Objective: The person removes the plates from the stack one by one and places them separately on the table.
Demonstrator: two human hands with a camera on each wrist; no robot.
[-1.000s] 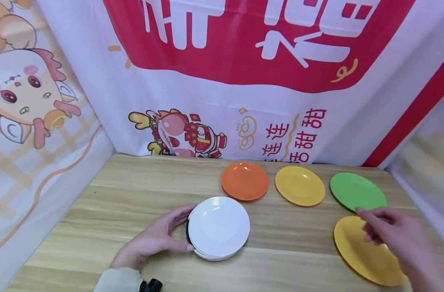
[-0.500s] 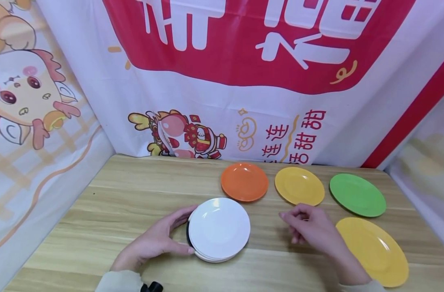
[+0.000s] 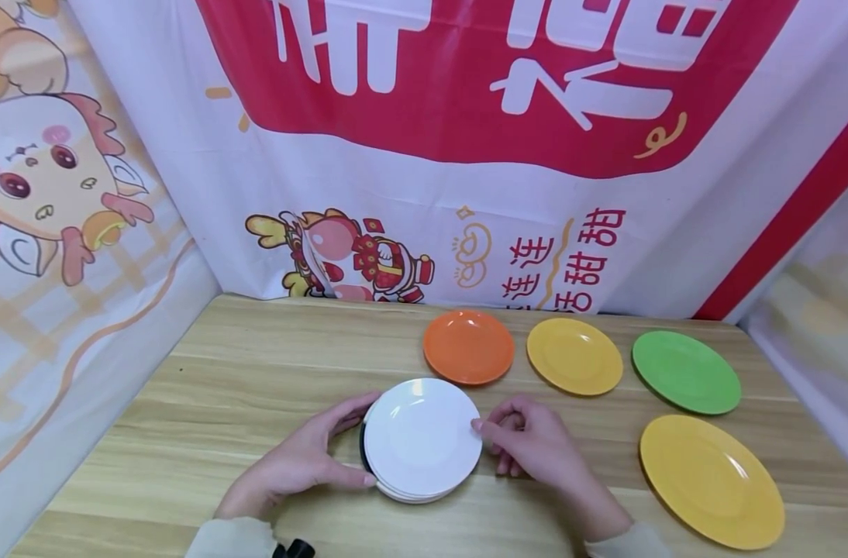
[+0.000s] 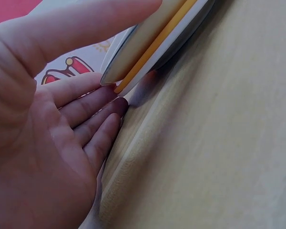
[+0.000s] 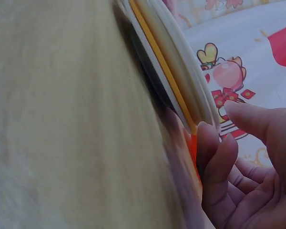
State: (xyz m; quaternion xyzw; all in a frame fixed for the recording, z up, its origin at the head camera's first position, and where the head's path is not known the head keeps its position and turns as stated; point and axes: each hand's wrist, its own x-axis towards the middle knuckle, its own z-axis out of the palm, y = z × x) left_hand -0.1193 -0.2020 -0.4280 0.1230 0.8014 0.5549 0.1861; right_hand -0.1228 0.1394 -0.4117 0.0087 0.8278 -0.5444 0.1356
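Observation:
A stack of plates stands on the table, a white plate on top. Its edge in the left wrist view shows a yellow-orange rim between paler ones, with a dark plate at the bottom in the right wrist view. My left hand rests its thumb and straight fingertips against the stack's left side. My right hand is at the opposite rim, thumb tip right at the top plate's edge. In the right wrist view its fingers are loosely bent, with a gap between thumb and forefinger.
Behind the stack lies an orange plate. A small yellow plate and a green plate continue that row rightward. A larger yellow oval plate lies at the right front. Printed cloth hangs along the table's back edge.
My right hand has moved left from over the large yellow plate to the right rim of the stack. My left hand has stayed at the stack's left side.

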